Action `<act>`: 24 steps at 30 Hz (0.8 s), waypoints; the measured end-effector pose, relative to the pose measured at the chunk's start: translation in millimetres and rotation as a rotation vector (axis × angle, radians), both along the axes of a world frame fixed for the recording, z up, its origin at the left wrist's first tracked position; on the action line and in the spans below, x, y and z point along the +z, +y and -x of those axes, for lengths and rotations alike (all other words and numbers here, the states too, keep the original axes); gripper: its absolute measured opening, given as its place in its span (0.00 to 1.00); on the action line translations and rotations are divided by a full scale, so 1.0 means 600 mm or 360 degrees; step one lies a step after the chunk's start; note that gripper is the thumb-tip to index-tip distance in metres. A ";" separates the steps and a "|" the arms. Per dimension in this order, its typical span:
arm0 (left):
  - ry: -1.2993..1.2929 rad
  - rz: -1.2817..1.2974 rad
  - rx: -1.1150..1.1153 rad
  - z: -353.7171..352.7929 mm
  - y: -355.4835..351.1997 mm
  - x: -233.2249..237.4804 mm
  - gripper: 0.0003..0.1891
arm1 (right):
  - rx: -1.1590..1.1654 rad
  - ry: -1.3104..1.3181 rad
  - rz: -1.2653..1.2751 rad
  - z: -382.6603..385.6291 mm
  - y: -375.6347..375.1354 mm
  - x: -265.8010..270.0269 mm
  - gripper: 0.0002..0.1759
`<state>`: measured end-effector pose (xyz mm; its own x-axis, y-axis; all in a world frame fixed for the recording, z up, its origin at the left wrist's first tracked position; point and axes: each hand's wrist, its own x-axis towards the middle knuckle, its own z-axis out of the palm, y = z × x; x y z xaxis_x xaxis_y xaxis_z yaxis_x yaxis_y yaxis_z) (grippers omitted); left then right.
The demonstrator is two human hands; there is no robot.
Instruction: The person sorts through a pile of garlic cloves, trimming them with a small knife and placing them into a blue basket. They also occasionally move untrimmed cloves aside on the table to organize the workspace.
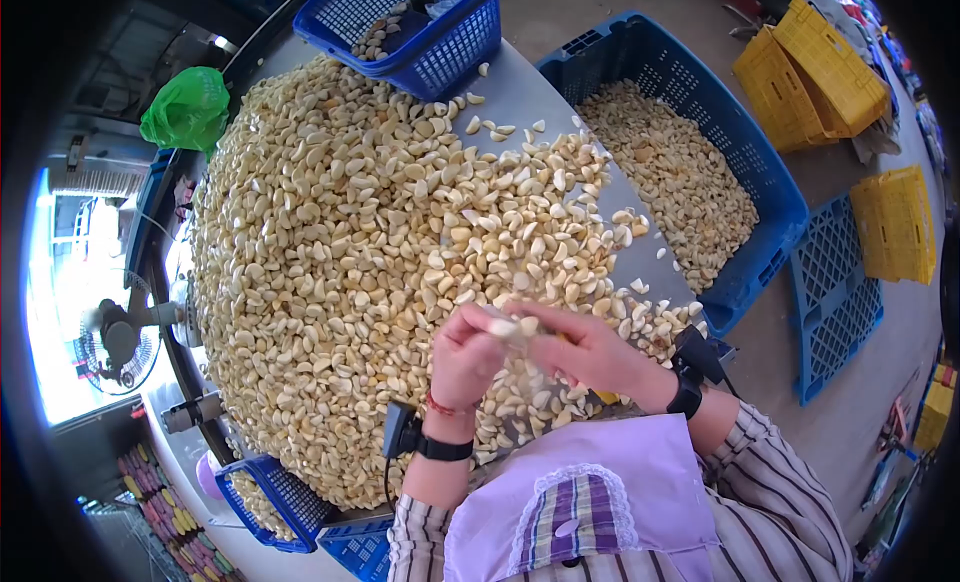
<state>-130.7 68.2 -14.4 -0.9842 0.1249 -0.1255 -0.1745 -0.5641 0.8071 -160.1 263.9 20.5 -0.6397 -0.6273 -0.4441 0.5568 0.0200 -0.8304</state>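
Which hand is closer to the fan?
Left. The left hand is right of the fan, across the pile of cloves; the right hand is even farther right.

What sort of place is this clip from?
Likely a food-processing workshop: a heap of what look like peeled garlic cloves covers much of a metal table, beside a blue plastic crate holding more.

Right hand (pixel 583 348) — blurred, upper basket (pixel 440 64) — cropped
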 end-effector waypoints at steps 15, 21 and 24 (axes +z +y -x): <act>-0.0043 0.2050 0.0405 0.224 -0.059 -0.062 0.15 | -0.0422 -0.0124 -0.0032 0.027 0.026 0.001 0.27; -0.0490 0.0808 0.0375 0.157 -0.042 -0.013 0.13 | -0.0444 -0.0060 -0.0071 0.027 0.023 -0.009 0.30; -0.0650 0.0499 0.0305 0.115 -0.007 0.019 0.09 | -0.0433 0.0198 -0.0123 0.027 0.018 -0.001 0.31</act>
<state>-199.5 63.7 -3.1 -0.8489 -0.1568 -0.5047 -0.4267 -0.3602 0.8296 -176.2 274.4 19.9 -0.8320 -0.3930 -0.3916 0.4446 -0.0503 -0.8943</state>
